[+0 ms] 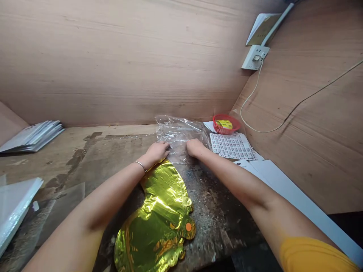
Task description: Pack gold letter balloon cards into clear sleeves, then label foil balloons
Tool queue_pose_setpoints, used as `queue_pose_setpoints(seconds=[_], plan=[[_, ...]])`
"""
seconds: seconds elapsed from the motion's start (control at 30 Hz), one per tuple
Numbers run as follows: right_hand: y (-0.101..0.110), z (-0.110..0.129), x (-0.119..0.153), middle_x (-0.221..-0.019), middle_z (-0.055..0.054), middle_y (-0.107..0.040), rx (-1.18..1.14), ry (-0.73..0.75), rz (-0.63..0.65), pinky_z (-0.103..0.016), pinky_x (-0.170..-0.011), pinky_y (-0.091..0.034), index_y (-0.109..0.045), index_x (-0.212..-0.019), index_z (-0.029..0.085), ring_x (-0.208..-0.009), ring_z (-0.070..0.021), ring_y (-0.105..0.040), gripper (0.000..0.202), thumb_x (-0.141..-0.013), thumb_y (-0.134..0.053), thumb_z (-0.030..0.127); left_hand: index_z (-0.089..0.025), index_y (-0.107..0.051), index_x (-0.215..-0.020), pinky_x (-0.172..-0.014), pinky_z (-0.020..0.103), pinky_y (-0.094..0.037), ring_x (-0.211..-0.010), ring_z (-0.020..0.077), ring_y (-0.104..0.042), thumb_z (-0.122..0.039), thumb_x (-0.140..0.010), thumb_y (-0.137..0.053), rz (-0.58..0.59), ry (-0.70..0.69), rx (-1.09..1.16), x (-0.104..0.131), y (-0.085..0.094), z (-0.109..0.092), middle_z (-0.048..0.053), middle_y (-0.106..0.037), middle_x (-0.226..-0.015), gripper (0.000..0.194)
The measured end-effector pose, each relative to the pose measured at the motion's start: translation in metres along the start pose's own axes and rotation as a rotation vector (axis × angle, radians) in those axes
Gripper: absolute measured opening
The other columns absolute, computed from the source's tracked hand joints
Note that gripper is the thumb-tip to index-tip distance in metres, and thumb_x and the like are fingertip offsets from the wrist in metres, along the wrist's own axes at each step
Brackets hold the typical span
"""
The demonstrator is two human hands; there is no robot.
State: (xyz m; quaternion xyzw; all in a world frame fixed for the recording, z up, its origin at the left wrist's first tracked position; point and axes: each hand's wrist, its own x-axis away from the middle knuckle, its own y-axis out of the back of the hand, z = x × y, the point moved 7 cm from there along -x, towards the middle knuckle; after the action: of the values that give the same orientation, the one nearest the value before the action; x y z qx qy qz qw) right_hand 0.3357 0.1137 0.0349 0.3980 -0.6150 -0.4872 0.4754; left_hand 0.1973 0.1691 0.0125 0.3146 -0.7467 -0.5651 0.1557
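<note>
A shiny gold foil balloon (161, 204), flat and with an orange round sticker on its scalloped edge, lies on the worn table in front of me. My left hand (158, 153) is at its far end, fingers curled over the foil and touching the near edge of a clear plastic bag (181, 130). That bag lies crumpled beyond the balloon. On its right side my right hand (194, 147) is closed in a fist around some of the plastic. The fingertips of my right hand are hidden.
At the right are a red basket (227, 128) with yellow packets, a sticker sheet (232, 146) and white sheets (297, 200). Stacks of envelopes (36, 136) and clear sleeves (18, 207) lie left. A cable (272, 131) hangs from a wall socket (255, 56).
</note>
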Motion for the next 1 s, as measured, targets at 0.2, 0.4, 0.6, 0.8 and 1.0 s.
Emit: queue_pose_setpoints(seconds=[0.2, 0.4, 0.6, 0.8, 1.0], plan=[[-0.01, 0.018, 0.008, -0.113, -0.008, -0.064, 0.022, 0.049, -0.013, -0.042, -0.091, -0.051, -0.062, -0.11, 0.014, -0.102, -0.0198, -0.062, 0.026, -0.093, -0.057, 0.034, -0.023, -0.064, -0.086, -0.072, 0.028, -0.043, -0.08, 0.0226, -0.063, -0.029, -0.087, -0.049, -0.135, 0.11, 0.122, -0.012, 0.013, 0.014, 0.006, -0.07, -0.086, 0.017], [-0.004, 0.012, -0.016, -0.14, -0.017, -0.05, -0.007, 0.099, -0.109, -0.031, -0.106, -0.038, -0.054, -0.131, 0.01, -0.129, -0.0235, -0.048, 0.041, -0.09, -0.049, 0.014, -0.022, -0.058, -0.086, -0.062, 0.026, -0.037, -0.066, 0.0176, -0.053, -0.029, -0.088, -0.044, -0.258, 0.136, 0.292, -0.02, 0.024, 0.027, 0.002, -0.062, -0.073, 0.016], [0.012, 0.005, -0.029, -0.113, -0.022, -0.067, -0.044, -0.01, -0.175, -0.035, -0.092, -0.046, -0.066, -0.114, 0.007, -0.11, -0.0309, -0.062, 0.041, -0.094, -0.042, 0.032, -0.021, -0.056, -0.086, -0.064, 0.026, -0.037, -0.063, 0.0152, -0.048, -0.028, -0.088, -0.043, -0.357, 0.115, 0.458, -0.018, 0.029, 0.039, -0.001, -0.055, -0.067, 0.015], [-0.002, 0.014, -0.028, -0.133, -0.014, -0.059, -0.106, 0.087, -0.134, -0.028, -0.1, -0.042, -0.058, -0.129, 0.015, -0.119, -0.0242, -0.058, 0.042, -0.096, -0.038, 0.029, -0.02, -0.051, -0.089, -0.069, 0.025, -0.041, -0.067, 0.0133, -0.049, -0.03, -0.09, -0.038, -0.453, 0.062, 0.64, -0.024, 0.04, 0.041, -0.001, -0.054, -0.074, 0.016], [-0.006, 0.006, -0.04, -0.158, -0.016, -0.018, -0.129, 0.125, -0.124, -0.03, -0.114, -0.028, -0.023, -0.15, 0.008, -0.143, -0.0241, -0.028, 0.064, -0.09, -0.044, 0.017, -0.019, -0.048, -0.085, -0.071, 0.025, -0.044, -0.068, 0.0119, -0.05, -0.03, -0.089, -0.041, -0.376, -0.063, 0.761, -0.014, 0.045, 0.019, -0.001, -0.053, -0.073, 0.014]])
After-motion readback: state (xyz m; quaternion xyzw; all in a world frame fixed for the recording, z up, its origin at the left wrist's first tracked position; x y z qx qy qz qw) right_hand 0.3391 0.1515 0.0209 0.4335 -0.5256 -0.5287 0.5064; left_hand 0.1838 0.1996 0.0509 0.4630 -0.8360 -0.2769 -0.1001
